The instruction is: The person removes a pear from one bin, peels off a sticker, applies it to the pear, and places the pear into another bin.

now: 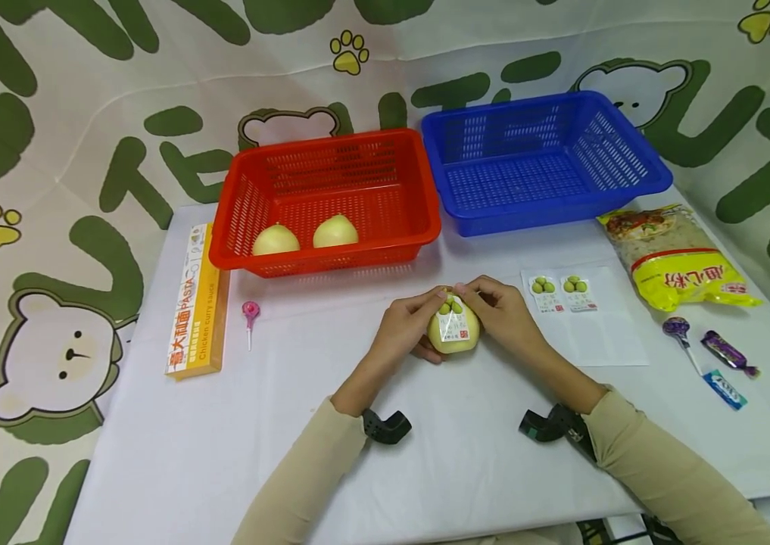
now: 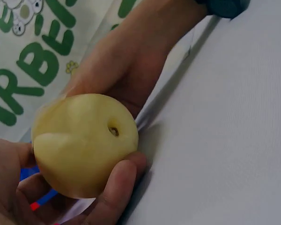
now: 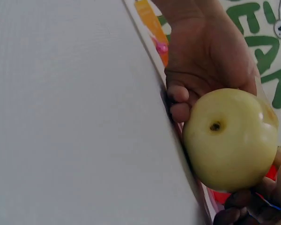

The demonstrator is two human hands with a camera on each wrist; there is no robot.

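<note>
Pear (image 1: 454,333) sat held between both hands just above the table (image 1: 466,454), in front of the red basket (image 1: 326,198) and a little to its right. A sticker (image 1: 454,322) lay across the pear's top, facing the head camera. Bare tabletop stretched from the pear toward the near edge, broken only by the two forearms and the wrist mounts; open cloth also lay between the pear and the red basket's front wall.

Counted: three pears in all, one in hand and two (image 1: 275,241) (image 1: 335,232) inside the red basket against its front wall. Two baskets, with the blue basket (image 1: 541,155) empty, just right of the red one. Two loose stickers (image 1: 560,294) lay on a white sheet (image 1: 603,333) right of the pear. One pasta box (image 1: 195,303) lay along the table's left edge, left of the red basket, with one pink lollipop (image 1: 250,314) beside it. Right of the sheet lay one noodle bag (image 1: 674,257), one purple lollipop (image 1: 679,337) and two wrapped sweets (image 1: 727,352) (image 1: 725,388).

The left hand (image 1: 408,325) cupped the pear, fingers curled under and round it. The right hand (image 1: 503,312) closed on its other side, fingertips at the sticker's top.
</note>
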